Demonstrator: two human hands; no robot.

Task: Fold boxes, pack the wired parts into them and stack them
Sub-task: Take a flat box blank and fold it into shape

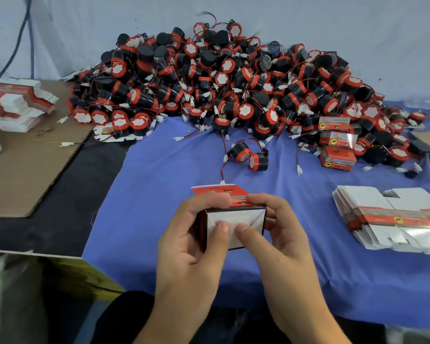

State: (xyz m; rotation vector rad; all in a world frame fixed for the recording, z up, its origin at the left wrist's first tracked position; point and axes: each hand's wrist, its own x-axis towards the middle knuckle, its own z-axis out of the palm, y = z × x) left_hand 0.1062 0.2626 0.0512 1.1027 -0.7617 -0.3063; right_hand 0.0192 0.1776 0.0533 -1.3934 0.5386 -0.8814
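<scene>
The box (233, 227) was near the front edge of the bench (159, 182), clamped between the left hand (191, 247) and right hand (281, 239). Their fingers (268, 201) curled round its sides while both thumbs pressed the white end flap. It seemed half shut. Best to push evenly and keep the sides square.

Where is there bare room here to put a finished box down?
Bare blue cloth lies between the held box and the parts pile, left of two stray parts; also the brown cardboard, near side. Crowded: pile, flat-box stack at right.
</scene>
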